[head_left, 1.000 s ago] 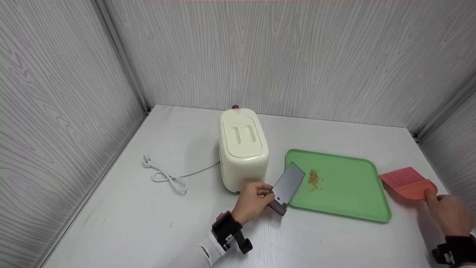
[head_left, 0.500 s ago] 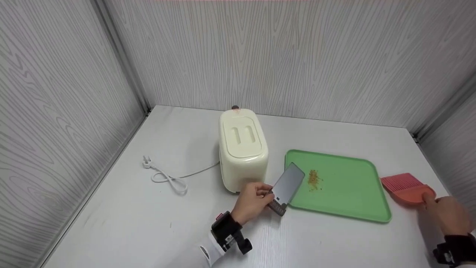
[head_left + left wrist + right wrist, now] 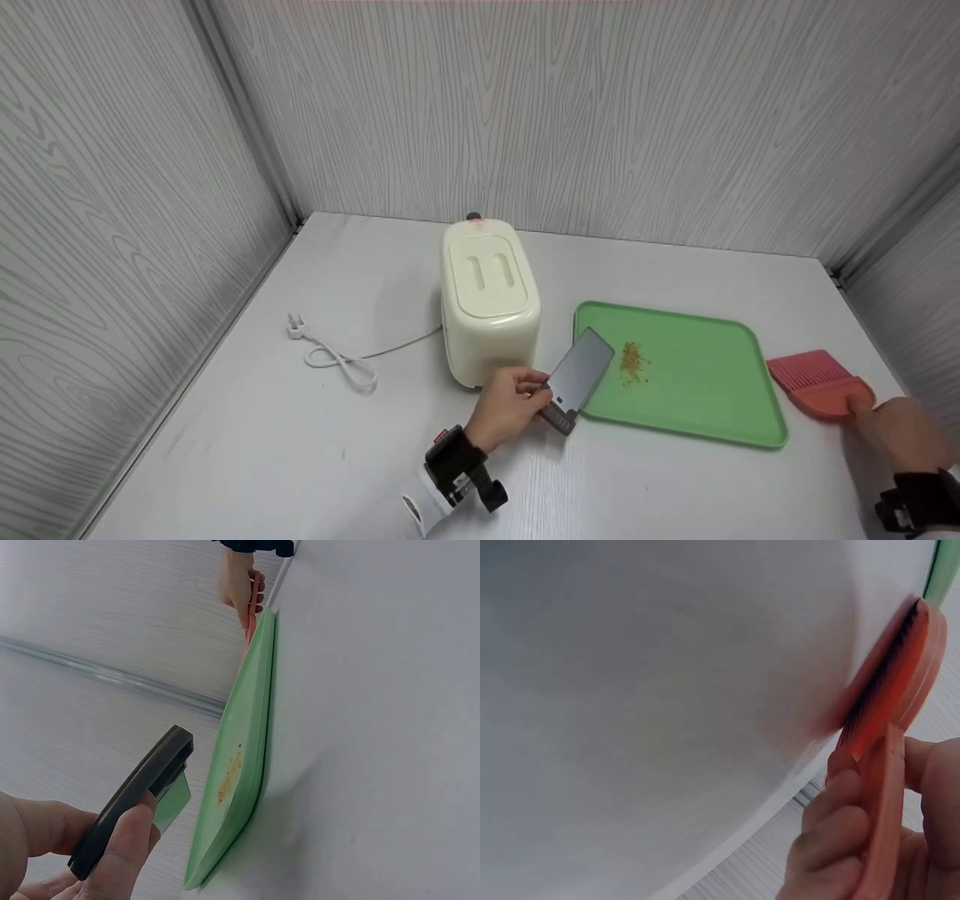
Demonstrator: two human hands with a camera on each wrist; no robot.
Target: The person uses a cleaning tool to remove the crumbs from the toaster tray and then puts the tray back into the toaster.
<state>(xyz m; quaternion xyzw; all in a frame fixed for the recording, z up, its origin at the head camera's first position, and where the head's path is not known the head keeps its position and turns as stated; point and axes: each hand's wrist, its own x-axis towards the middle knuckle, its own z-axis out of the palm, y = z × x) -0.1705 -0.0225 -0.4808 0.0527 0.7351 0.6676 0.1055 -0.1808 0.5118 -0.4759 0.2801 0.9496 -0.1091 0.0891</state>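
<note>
In the head view my left hand (image 3: 511,405) grips the dark handle of a scraper with a flat grey blade (image 3: 581,367), which slants over the left edge of a green tray (image 3: 705,375). The left wrist view shows thumb and fingers around the dark handle (image 3: 131,802), with green reflected in the blade. A small patch of brown crumbs (image 3: 631,364) lies on the tray just right of the blade. My right hand (image 3: 904,435) holds a coral hand brush (image 3: 821,384) by its handle, its reddish bristles right at the tray's right edge. Fingers wrap the brush handle (image 3: 885,817) in the right wrist view.
A cream toaster (image 3: 491,307) with a lid stands left of the tray, close behind my left hand. Its white cord and plug (image 3: 298,327) lie on the table to the left. Wood-grain panels (image 3: 562,112) enclose the table at the back and sides.
My right hand has brought the brush down and slightly toward me, and the brush has turned a little. My left hand and the scraper have stayed in place.
</note>
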